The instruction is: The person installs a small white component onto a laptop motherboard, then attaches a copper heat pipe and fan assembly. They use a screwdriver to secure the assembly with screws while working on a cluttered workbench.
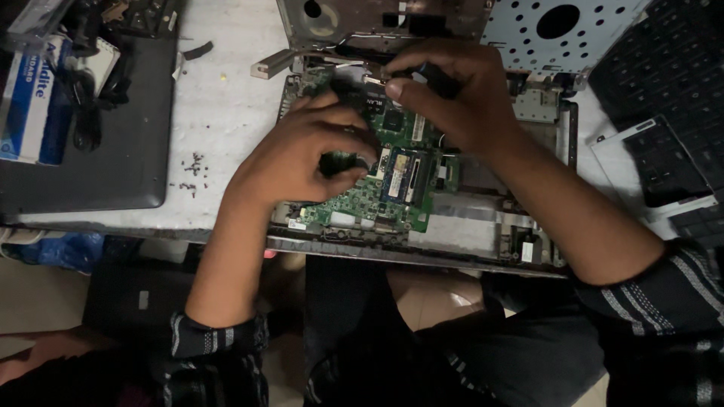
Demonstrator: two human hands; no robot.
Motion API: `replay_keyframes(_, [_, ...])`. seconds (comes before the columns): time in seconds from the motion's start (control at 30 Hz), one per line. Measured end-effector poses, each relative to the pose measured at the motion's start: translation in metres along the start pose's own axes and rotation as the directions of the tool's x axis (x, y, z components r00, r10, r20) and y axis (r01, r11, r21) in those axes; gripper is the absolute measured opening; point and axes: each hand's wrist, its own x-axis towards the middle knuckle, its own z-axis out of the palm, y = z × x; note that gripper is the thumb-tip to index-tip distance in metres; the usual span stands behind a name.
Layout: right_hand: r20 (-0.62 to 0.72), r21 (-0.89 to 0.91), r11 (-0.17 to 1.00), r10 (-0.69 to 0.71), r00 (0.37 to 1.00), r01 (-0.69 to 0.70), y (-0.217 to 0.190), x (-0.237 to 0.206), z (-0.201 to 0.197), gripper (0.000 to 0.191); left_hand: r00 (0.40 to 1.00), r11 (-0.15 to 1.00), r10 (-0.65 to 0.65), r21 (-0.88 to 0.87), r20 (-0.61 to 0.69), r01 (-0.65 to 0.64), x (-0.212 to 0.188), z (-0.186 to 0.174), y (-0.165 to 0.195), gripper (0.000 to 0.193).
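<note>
Head view: an opened laptop point(422, 241) lies on the tabletop point(226, 98), its green circuit board point(377, 200) bared but not lifted. Left hand point(302, 158) is curled on the board; right hand point(445, 90) is clamped around a dark tool point(434, 75).

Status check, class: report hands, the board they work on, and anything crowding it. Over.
Left hand resting on green circuit board, fingers curled. Right hand gripping dark tool at board's top edge. Loose screws on table at left, clear of board.

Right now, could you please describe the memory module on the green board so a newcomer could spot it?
Find the open laptop base at the table's front edge, with its green board. Just right of the left hand lies the memory module, a blue-green strip with a pale label.
</note>
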Motion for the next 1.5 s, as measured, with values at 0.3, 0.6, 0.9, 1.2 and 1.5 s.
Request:
replay_keyframes(0.3, [0.017,0.056,0.998,-0.033,0.999,0.032,0.003,-0.001,0.0,0.014,0.999,1.0,-0.006,0.003,0.036,0.006,0.0,0.002,-0.002,0.036])
replay_keyframes(0.6, [0.008,-0.076,0.997,0.025,1.0,-0.024,-0.002,0.0,-0.002,0.015,1.0,0.999,-0.005,-0.038,0.008,0.006,-0.001,-0.002,0.002,0.03])
replay_keyframes(0.9, [0.01,-0.016,0.998,-0.056,0.998,0.056,-0.001,-0.001,-0.002,0.014,0.999,0.996,-0.033,-0.077,-0.002,0.033,0.001,0.005,-0.008,0.018])
replay_keyframes(1.2, [0.004,-0.046,0.999,-0.017,1.0,0.017,-0.007,0.001,-0.003,0.016,0.999,0.998,-0.039,0.054,-0.011,0.039,0.005,0.002,0.011,0.016])
replay_keyframes(1.5, [-0.01,0.049,0.999,0.006,1.0,-0.006,-0.01,-0.004,-0.006,0.017,0.958,0.934,-0.288,0.225,0.014,0.277,0.017,-0.004,0.052,0.026])
